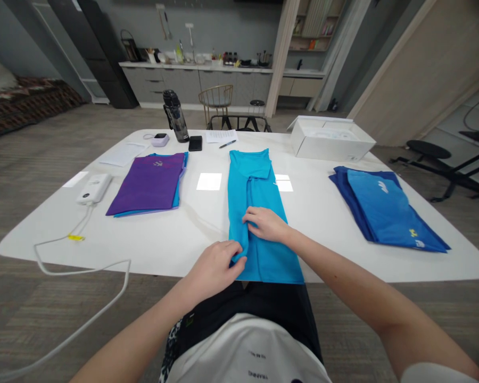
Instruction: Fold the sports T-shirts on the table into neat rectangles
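A turquoise shirt (277,260) lies lengthwise on the white table in front of me, its sides folded inward and one sleeve lying across the upper part. My left hand (215,266) pinches the shirt's left edge near its lower end, thumb and fingers closed on the cloth. Higher up, my right hand (265,223) rests on the shirt with its fingertips curled at the folded inner edge. To the left is a stack of folded shirts with a purple one (149,183) on top. Folded blue shirts (387,207) lie at the right.
On the white table (207,229), a white box (331,139) stands at the back right. A dark bottle (176,118), black wallet-like item (195,143), papers (222,136) and pen (227,144) are at the back. A power bank (95,188) with a white cable lies left.
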Action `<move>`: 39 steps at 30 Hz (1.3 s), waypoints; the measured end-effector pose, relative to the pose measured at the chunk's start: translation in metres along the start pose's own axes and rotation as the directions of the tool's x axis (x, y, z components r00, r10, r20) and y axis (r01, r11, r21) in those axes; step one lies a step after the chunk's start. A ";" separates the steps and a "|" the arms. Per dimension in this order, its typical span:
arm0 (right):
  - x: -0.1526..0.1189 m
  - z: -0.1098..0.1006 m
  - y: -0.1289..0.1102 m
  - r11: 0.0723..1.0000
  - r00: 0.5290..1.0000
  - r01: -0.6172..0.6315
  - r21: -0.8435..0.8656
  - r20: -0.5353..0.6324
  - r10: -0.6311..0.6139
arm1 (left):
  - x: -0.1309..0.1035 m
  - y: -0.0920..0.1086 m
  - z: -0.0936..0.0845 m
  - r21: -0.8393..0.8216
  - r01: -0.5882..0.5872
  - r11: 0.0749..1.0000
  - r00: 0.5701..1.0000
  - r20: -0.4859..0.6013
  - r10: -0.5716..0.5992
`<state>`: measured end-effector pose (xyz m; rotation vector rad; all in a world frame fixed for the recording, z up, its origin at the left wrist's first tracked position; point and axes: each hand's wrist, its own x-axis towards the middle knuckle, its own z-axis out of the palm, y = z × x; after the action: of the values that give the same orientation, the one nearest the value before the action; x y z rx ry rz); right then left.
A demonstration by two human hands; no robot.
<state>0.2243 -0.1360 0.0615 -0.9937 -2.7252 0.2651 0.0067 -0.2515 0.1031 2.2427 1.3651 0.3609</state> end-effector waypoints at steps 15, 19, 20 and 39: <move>-0.049 0.017 0.000 0.994 1.000 -0.017 0.107 -0.005 0.017 | -0.006 -0.019 0.031 0.095 -0.295 0.951 0.944 0.183 0.275; -0.056 0.019 -0.001 0.984 1.000 -0.007 0.178 -0.003 0.008 | -0.019 -0.031 0.028 0.128 -0.293 0.947 0.945 0.189 0.267; -0.058 0.020 -0.001 0.980 1.000 -0.008 0.196 0.004 0.007 | -0.021 -0.033 0.028 0.126 -0.296 0.947 0.945 0.184 0.271; -0.078 0.015 -0.011 0.998 0.984 0.050 0.035 0.169 -0.055 | -0.002 -0.082 0.022 -0.008 -0.482 0.876 0.862 0.175 0.476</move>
<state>0.2719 -0.1961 0.0381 -0.9294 -2.8856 0.3983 -0.0464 -0.2277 0.0405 2.5630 0.7136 0.2973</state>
